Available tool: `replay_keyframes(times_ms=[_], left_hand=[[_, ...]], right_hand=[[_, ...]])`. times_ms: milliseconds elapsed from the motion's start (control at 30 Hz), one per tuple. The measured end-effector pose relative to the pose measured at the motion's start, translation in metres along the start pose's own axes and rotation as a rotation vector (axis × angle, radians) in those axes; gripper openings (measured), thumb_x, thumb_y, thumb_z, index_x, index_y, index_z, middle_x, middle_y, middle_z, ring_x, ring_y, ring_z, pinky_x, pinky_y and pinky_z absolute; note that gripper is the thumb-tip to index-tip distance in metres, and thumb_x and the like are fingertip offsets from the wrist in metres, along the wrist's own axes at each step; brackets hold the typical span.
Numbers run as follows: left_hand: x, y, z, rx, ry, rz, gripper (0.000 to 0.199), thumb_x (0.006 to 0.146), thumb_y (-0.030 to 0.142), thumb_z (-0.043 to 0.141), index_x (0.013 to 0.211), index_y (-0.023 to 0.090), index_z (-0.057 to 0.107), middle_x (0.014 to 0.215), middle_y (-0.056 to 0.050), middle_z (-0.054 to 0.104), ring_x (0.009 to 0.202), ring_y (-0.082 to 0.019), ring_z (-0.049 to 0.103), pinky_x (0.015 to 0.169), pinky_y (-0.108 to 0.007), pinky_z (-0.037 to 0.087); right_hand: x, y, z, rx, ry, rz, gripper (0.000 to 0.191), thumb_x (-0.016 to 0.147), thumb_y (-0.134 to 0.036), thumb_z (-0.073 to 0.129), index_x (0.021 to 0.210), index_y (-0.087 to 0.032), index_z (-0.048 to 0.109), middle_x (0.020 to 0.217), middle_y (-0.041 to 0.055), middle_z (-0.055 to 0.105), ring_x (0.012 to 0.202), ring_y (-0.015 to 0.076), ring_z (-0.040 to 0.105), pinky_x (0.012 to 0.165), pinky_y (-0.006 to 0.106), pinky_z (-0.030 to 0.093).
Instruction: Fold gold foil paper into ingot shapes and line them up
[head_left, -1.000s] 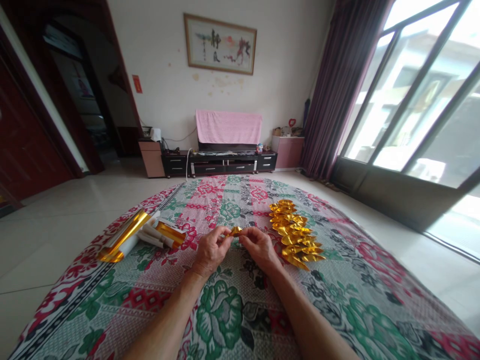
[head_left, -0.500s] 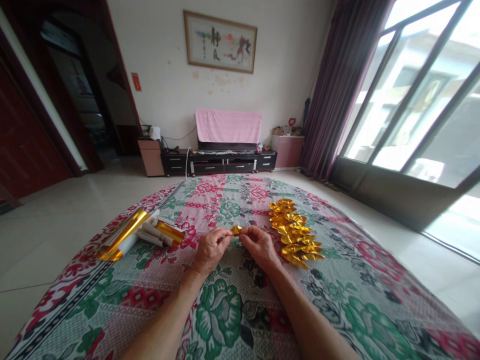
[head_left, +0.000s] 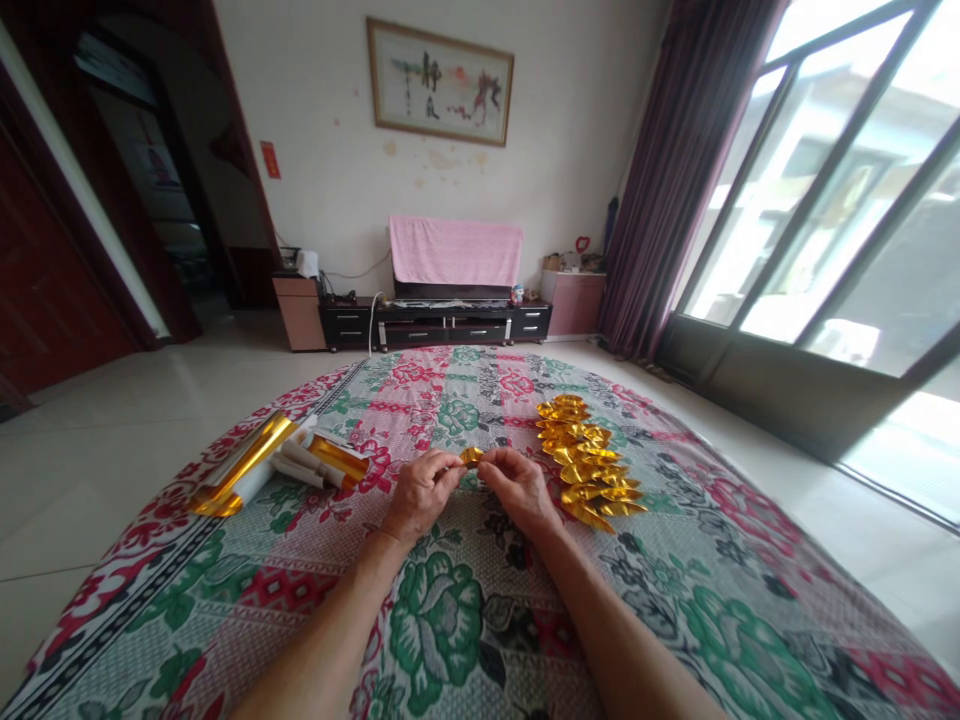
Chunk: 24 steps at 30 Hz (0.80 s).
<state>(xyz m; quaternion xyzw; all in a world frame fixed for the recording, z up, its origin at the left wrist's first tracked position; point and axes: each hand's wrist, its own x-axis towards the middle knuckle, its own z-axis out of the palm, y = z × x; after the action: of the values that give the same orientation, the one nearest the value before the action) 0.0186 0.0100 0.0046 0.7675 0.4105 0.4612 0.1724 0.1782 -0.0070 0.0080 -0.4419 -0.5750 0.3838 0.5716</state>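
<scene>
Between my hands is a small folded piece of gold foil paper (head_left: 472,457), held above the flowered cloth. My left hand (head_left: 422,492) pinches its left end between thumb and fingers. At its right end my right hand (head_left: 521,487) pinches it the same way. The fingers cover most of the piece, so its full shape is hidden. To the right of my right hand lies a row of folded gold foil paper ingots (head_left: 589,465), nested closely together. On the left are loosely rolled sheets of gold foil paper (head_left: 255,460) with white backs.
The patterned cloth (head_left: 442,630) in red, green and grey covers the broad surface before me. Beyond it stands a low black cabinet (head_left: 427,330) with a pink towel (head_left: 456,250) above. A dark-framed glass door (head_left: 810,210) is at right.
The view has shifted very slightly. Both hands keep their pinch on the gold foil piece, whose middle bows up a little more between the fingers.
</scene>
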Motion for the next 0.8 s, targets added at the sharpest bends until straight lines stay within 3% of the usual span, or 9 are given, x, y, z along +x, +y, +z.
replay_keyframes(times_ms=[433,667,800], left_hand=[[0.0014,0.0021,-0.0007,-0.064,0.005,-0.051,0.013,0.079,0.026,0.053,0.076,0.018,0.063,0.074,-0.002,0.064,0.071,-0.012,0.059,0.065,-0.02,0.046],[0.0012,0.0014,0.0017,-0.246,0.0,-0.225,0.018,0.075,0.033,0.057,0.074,0.017,0.064,0.062,0.0,0.063,0.058,-0.012,0.058,0.056,-0.02,0.046],[0.002,0.002,0.0017,-0.351,-0.024,-0.307,0.021,0.074,0.035,0.058,0.08,0.017,0.067,0.069,-0.002,0.067,0.06,-0.014,0.062,0.057,-0.022,0.05]], right_hand=[[-0.0016,0.0003,0.0006,-0.039,0.023,-0.06,0.022,0.072,-0.038,0.061,0.073,-0.015,0.062,0.059,-0.0008,0.057,0.054,0.0108,0.049,0.054,0.022,0.04],[-0.0011,0.0033,0.0017,-0.027,0.035,-0.064,0.021,0.073,-0.038,0.061,0.076,-0.016,0.062,0.062,-0.0005,0.058,0.055,0.011,0.051,0.053,0.021,0.041],[-0.0004,0.0043,0.0014,-0.024,0.039,-0.074,0.021,0.073,-0.037,0.061,0.076,-0.016,0.063,0.063,-0.0001,0.059,0.057,0.0113,0.052,0.054,0.022,0.042]])
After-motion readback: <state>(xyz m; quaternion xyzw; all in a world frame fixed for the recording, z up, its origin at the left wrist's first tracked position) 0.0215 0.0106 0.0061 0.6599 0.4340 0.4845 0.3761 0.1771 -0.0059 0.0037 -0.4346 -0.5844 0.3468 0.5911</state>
